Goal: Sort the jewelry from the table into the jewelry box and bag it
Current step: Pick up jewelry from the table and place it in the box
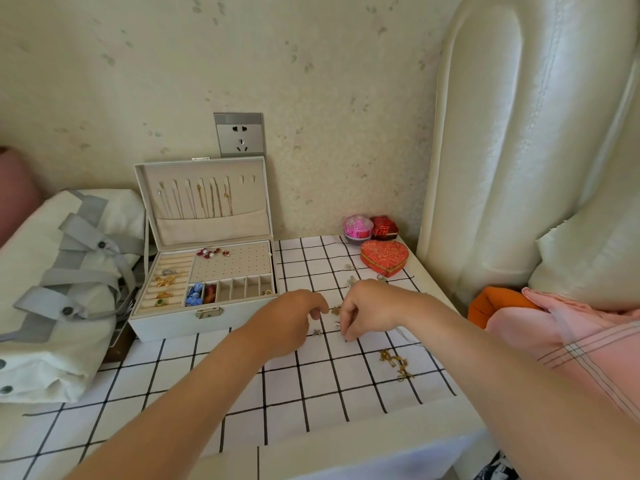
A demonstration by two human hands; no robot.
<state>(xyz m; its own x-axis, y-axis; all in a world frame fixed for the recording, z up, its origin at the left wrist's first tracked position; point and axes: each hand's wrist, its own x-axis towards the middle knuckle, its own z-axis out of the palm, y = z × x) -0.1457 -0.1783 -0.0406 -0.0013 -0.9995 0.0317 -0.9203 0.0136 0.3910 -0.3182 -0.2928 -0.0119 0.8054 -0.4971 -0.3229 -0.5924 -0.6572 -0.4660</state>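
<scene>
Nearest, at the right, a tangled gold chain (394, 363) lies on the white black-checked tablecloth (311, 393). Just beyond, the left hand (298, 318) and right hand (369, 311) meet over small gold and silver earrings (336, 310), fingers curled down as if picking. Whether either has one pinched I cannot tell. Farther left, the white hinged jewelry box (166, 323) stands open to receive them, with the white canvas bag with grey straps (69, 271) beside it.

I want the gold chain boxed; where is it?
Head view: the gold chain lies on the checked cloth, just right of and nearer than the right hand.
</scene>
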